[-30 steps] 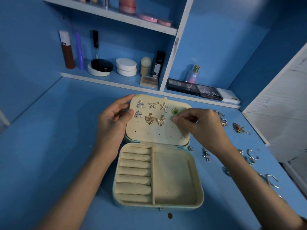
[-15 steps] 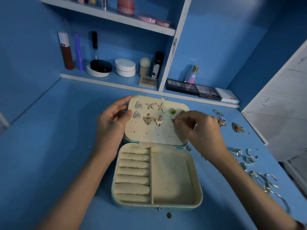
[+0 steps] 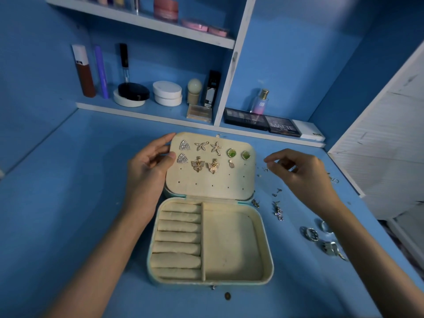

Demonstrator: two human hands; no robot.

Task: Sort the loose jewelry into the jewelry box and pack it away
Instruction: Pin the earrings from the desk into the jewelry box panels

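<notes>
Left hand (image 3: 149, 173) grips the left edge of the lid (image 3: 213, 182) of the open jewelry box (image 3: 267, 249), with the thumb pressed on the cream inner face and the fingers curled round the rim behind. The box sits on the blue table (image 3: 68, 203) in front of the person. It is pale teal outside and lined in cream. Its base has a column of padded ring rolls (image 3: 179, 237) on the left and a wide plain compartment (image 3: 231, 244) on the right. Pinned across the top of the lid's perforated panel are two triangle earrings (image 3: 184, 145), a flower stud (image 3: 202, 145), a starfish stud (image 3: 216, 147), two green stone studs (image 3: 231, 153), a pair of gold butterfly earrings (image 3: 197, 165) and, under the green ones, a small pineapple-shaped stud (image 3: 231, 164). Right hand (image 3: 298, 171) hovers just beside the lid's right edge, apart from it, with its fingers curled and thumb and forefinger drawn together; whether they pinch anything cannot be told. On the table right of the box lie small loose studs (image 3: 277, 207) and, nearer the person, several silver rings (image 3: 309, 232). A small brown oval object (image 3: 227, 295) lies in front of the box's clasp (image 3: 213, 287). Cosmetics stand on the shelf (image 3: 137, 113) behind.
</notes>
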